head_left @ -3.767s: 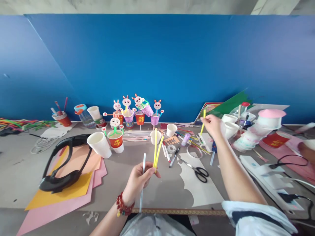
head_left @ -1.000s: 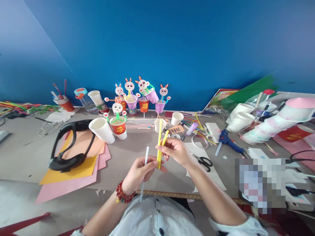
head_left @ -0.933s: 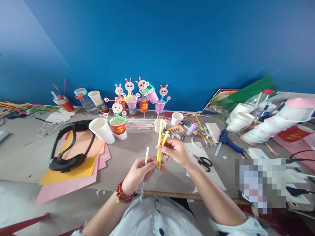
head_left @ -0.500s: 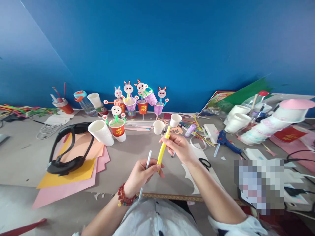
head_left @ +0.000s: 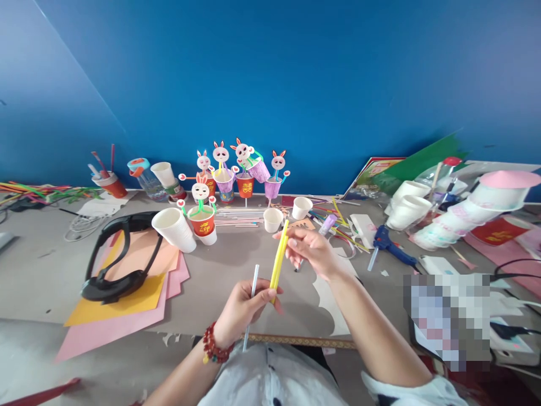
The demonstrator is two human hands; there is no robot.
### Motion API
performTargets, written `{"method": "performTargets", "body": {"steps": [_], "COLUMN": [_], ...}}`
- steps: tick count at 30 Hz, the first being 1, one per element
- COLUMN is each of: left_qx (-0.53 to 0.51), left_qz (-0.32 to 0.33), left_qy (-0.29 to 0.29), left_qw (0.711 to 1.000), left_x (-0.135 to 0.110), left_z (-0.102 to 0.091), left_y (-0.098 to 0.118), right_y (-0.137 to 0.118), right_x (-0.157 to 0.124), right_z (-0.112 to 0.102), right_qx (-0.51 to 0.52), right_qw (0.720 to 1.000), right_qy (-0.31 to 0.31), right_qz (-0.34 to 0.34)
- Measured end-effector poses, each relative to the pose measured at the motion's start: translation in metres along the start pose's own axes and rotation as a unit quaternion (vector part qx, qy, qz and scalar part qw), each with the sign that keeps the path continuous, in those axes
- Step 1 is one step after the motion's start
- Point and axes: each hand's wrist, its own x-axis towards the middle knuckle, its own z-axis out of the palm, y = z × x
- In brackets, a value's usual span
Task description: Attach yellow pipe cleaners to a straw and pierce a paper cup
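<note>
My left hand (head_left: 249, 304) is closed, pinching the lower end of the yellow straws (head_left: 278, 262) between thumb and fingers. A pale blue straw (head_left: 255, 279) also passes through this hand, slanting down toward my shirt. My right hand (head_left: 310, 251) has its fingers closed about the upper part of the yellow straws, which stand nearly upright and look like a pair side by side. Beyond the hands are two small white paper cups (head_left: 273, 220). Behind and to the left stand several paper-cup rabbit figures (head_left: 200, 197) with straw arms.
Left lie a black headset (head_left: 120, 282) and coloured paper sheets (head_left: 127, 316); a stack of white cups (head_left: 173, 228) leans nearby. Right of my hands are a blue glue gun (head_left: 391, 245), a cut white sheet (head_left: 332, 299), power strips with cables, and a tower of cups (head_left: 469, 211).
The yellow straws have tilted more upright, showing as two strips. My right hand has shifted slightly right, and its forearm now covers most of the black loops on the white sheet.
</note>
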Motion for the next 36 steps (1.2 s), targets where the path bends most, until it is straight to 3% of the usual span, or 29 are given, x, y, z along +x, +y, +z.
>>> {"method": "performTargets", "body": {"steps": [4,17,31,36], "left_qx": [-0.013,-0.049,0.011,0.021], "left_qz": [0.005,-0.019,-0.019,-0.025], "left_qy": [0.01,-0.02,-0.021,-0.024], "left_qw": [1.0,0.998,1.0,0.999], "left_x": [0.001,0.0,-0.001,-0.002], "left_z": [-0.001,-0.002,0.0,0.001], "left_y": [0.003,0.01,0.009,0.005], "right_y": [0.01,0.018,0.018,0.023], "right_x": [-0.01,-0.012,-0.018,-0.017], "right_z": [0.013,0.024,0.025,0.024], "right_qx": [-0.022,-0.058,-0.05,-0.035], "right_qw": [0.998,0.998,0.999,0.999], "right_qy": [-0.048,-0.015,-0.013,0.016], "right_qz": [0.035,0.024,0.011,0.005]}}
